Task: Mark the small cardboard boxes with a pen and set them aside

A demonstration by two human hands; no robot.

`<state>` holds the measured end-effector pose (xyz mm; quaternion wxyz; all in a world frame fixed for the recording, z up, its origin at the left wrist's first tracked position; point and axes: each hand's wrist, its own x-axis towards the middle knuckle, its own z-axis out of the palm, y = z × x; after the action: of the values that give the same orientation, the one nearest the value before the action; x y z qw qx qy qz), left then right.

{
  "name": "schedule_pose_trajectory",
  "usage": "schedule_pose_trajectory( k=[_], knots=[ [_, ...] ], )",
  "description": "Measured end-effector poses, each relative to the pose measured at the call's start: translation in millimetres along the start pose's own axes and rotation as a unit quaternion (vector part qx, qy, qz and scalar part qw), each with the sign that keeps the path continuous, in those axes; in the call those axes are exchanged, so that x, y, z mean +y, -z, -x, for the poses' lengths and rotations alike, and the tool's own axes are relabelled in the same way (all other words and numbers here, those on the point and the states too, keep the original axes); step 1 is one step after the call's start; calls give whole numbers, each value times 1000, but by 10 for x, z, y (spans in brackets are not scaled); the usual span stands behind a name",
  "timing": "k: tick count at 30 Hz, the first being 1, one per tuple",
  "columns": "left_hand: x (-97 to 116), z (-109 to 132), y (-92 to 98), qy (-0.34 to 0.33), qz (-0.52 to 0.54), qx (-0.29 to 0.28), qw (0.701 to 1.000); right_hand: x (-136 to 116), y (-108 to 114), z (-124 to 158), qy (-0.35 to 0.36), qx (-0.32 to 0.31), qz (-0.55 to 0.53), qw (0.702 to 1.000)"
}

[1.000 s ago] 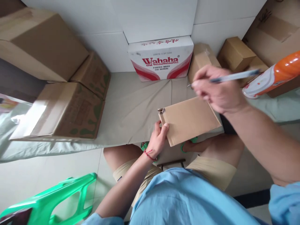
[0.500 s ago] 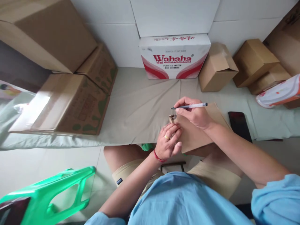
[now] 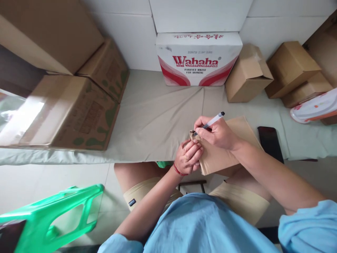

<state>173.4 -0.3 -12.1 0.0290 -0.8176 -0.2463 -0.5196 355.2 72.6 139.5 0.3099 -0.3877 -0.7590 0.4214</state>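
My left hand (image 3: 188,157) is closed round a small brown and whitish object (image 3: 192,134), whose rough, dark-marked top pokes out above my fingers; its kind is unclear and its lower part is hidden. Between thumb and fingers, my right hand (image 3: 214,131) grips a pen (image 3: 214,119) with a clear barrel and dark ends. The pen slants down to the left, its tip at the top of the small object; I cannot tell whether they touch. Beneath my right hand and forearm lies a flat brown cardboard sheet or folder (image 3: 221,158) at the table edge.
A black phone (image 3: 270,142) lies right of the cardboard on the cloth-covered table (image 3: 147,116). A white and red water carton (image 3: 198,59) stands at the back, with a small brown box (image 3: 249,75) beside it. Large cartons (image 3: 79,112) fill the left; a green stool (image 3: 65,214) is below.
My right hand has brought the pen down, steeper now, with its tip at the small object's top. My left fingers have closed in more tightly. The view has shifted slightly.
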Motion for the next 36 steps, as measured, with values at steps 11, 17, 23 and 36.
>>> schedule_pose_trajectory(
  k=[11,17,23,36],
  knots=[
    [6,43,-16,2,-18,-7,1000,-13,-23,-7,5,-14,54,998],
    [4,41,-20,1,-22,-6,1000,-35,-48,-2,9,49,75,996],
    [0,24,-27,-5,-25,1,1000,-21,-44,4,9,14,62,998],
    [3,26,-44,-5,-22,10,1000,-16,-53,6,6,7,70,997]
  ],
)
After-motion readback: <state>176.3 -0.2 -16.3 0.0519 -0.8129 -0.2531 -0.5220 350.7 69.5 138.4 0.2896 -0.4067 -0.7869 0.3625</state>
